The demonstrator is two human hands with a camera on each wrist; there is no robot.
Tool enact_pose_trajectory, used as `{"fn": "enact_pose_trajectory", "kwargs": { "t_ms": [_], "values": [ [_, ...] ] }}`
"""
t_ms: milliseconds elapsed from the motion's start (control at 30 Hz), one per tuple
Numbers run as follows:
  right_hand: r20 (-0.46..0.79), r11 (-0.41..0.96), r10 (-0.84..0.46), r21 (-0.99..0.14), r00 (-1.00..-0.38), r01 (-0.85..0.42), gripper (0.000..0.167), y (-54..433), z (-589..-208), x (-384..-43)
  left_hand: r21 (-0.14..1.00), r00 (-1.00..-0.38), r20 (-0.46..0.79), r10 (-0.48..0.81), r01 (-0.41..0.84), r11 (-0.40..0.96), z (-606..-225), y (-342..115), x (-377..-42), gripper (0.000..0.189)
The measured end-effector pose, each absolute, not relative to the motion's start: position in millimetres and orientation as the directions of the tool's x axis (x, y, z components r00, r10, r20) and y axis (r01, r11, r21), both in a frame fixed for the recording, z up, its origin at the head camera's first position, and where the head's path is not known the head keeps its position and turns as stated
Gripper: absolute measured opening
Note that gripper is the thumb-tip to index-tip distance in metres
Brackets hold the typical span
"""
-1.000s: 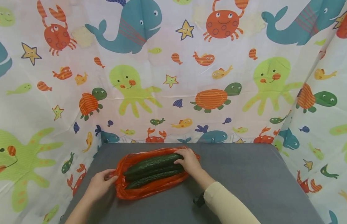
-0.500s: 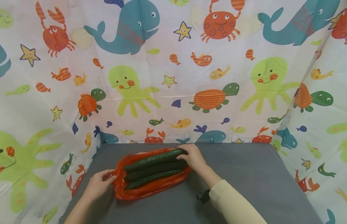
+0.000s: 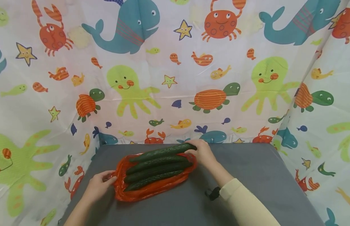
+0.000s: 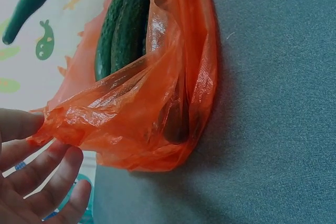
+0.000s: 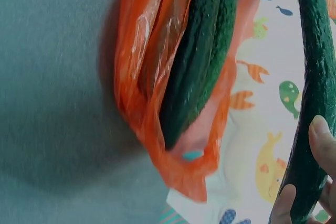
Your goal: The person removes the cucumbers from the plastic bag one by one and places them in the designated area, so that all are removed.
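An orange-red plastic bag [image 3: 144,194] lies open on the table, with three long dark green cucumbers [image 3: 156,171] side by side in its mouth. My left hand [image 3: 99,184] pinches the bag's left end between thumb and fingers; the left wrist view shows the gathered film [image 4: 60,124] at the fingertips. My right hand [image 3: 204,153] grips another cucumber [image 3: 163,151] by its right end. This one is raised over the bag's far edge, and the right wrist view shows the cucumber [image 5: 316,61] apart from the bag, thumb on its side.
The grey table [image 3: 243,182] ends at a white curtain [image 3: 175,94] printed with sea animals, which closes off the back and both sides. A small black device [image 3: 212,193] sits at my right wrist beside the cream sleeve [image 3: 248,204].
My right hand has lifted one cucumber up and away from the others, toward the back and slightly right. The left hand stays on the bag's end.
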State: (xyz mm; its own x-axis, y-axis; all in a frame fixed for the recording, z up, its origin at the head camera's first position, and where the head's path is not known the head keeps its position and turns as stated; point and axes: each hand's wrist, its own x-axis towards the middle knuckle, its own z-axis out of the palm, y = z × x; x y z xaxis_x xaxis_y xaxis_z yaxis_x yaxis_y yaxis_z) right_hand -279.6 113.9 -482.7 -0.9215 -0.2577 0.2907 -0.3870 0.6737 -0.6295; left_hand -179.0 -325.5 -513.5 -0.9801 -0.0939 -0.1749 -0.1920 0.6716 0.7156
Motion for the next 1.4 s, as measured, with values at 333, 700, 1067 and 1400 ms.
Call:
{"fn": "enact_pose_trajectory", "kwargs": {
  "t_ms": [333,700,1067,1400],
  "values": [
    [0.292,0.681,-0.227,-0.635,-0.929,-0.366,0.046,150.7,-478.6,-288.1,0.711,-0.980,-0.175,-0.098,-0.195,0.676,-513.6,-328.2,-180.2,0.047],
    [0.244,0.724,-0.193,-0.619,-0.950,-0.306,0.047,205.8,-488.2,-298.8,0.710,-0.979,-0.181,-0.091,-0.194,0.677,-508.6,-324.7,-180.3,0.049],
    [0.166,0.755,-0.132,-0.623,-0.977,-0.207,0.051,264.1,-495.9,-309.6,0.710,-0.976,-0.193,-0.105,-0.213,0.671,-513.2,-324.5,-177.7,0.049],
    [0.176,0.763,-0.028,-0.633,-0.984,-0.134,0.059,324.1,-508.2,-310.6,0.711,-0.978,-0.184,-0.096,-0.200,0.674,-517.2,-325.5,-180.3,0.049]
  ]
}}
